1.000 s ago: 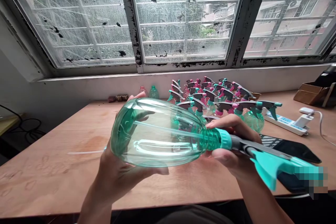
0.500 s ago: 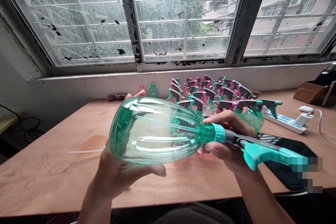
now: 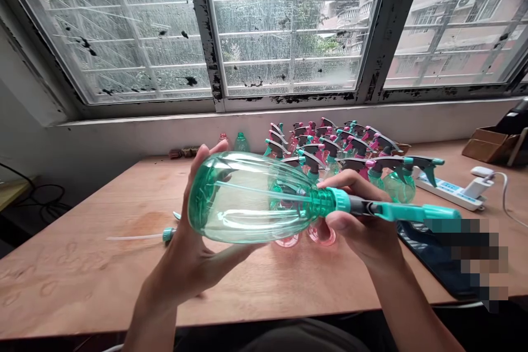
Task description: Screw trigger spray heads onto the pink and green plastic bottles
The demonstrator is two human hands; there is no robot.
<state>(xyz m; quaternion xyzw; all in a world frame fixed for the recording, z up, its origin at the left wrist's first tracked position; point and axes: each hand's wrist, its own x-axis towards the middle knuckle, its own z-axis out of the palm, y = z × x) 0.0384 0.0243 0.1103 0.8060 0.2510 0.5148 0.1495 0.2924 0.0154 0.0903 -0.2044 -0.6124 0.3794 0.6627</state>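
Note:
A clear green spray bottle (image 3: 247, 201) lies on its side in the air above the wooden table (image 3: 103, 264). My left hand (image 3: 192, 256) cups the bottle's body from below, thumb and fingers wrapped round it. My right hand (image 3: 363, 231) grips the teal collar and neck where the grey and teal trigger head (image 3: 396, 210) joins the bottle. A thin dip tube runs inside the bottle. Behind it on the table stand pink bottle parts (image 3: 322, 235).
Several assembled pink and green spray bottles (image 3: 342, 148) crowd the back of the table. A loose dip tube with a teal cap (image 3: 167, 235) lies at left. A power strip (image 3: 449, 190), a dark flat device (image 3: 433, 253) and a cardboard box (image 3: 490, 146) sit at right.
The trigger head has turned about the bottle's axis, its lever swinging from pointing down to level. Both hands lifted the bottle slightly and brought it closer to the middle.

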